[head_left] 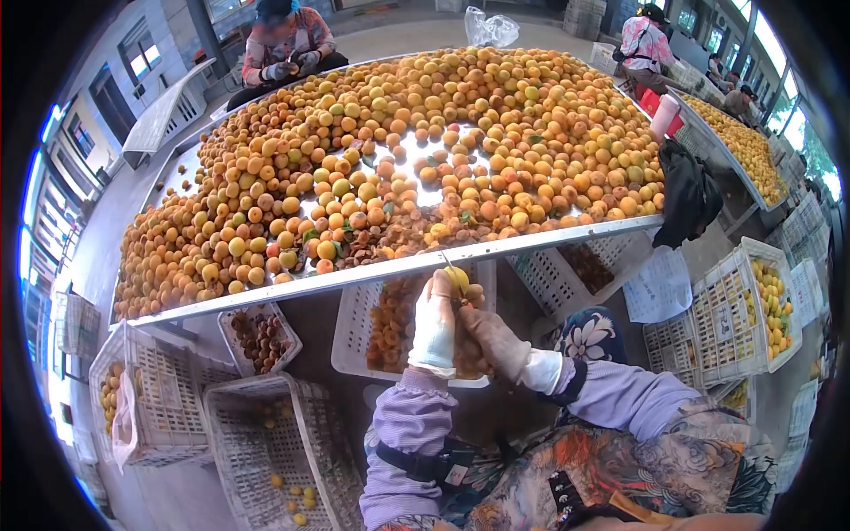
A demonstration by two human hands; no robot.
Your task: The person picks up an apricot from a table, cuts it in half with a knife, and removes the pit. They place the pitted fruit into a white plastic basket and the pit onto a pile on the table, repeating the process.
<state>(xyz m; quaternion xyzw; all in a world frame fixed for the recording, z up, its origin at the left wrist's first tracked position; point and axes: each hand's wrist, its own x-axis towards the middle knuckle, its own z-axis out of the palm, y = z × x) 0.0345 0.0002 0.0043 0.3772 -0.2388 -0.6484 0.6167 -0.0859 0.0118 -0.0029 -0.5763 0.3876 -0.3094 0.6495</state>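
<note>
My left hand (434,320), in a pale glove, is closed around a yellow-orange fruit (457,279) just below the metal table's front rim (354,273). Close beside it on the right, my right hand (498,341), in a stained glove, has its fingers pressed together at the fruit. Whatever it grips is too small to make out. Under both hands sits a white crate (352,332) with orange fruit pieces (387,332) in it. Beyond the rim, a large heap of orange and yellow fruit (398,106) covers much of the table.
White crates stand at the lower left (257,425) and right (722,305), some with fruit. A small crate (266,341) holds dark fruit. A black cloth (686,190) hangs at the table's right corner. One person (288,53) sits across the table; others work at the upper right.
</note>
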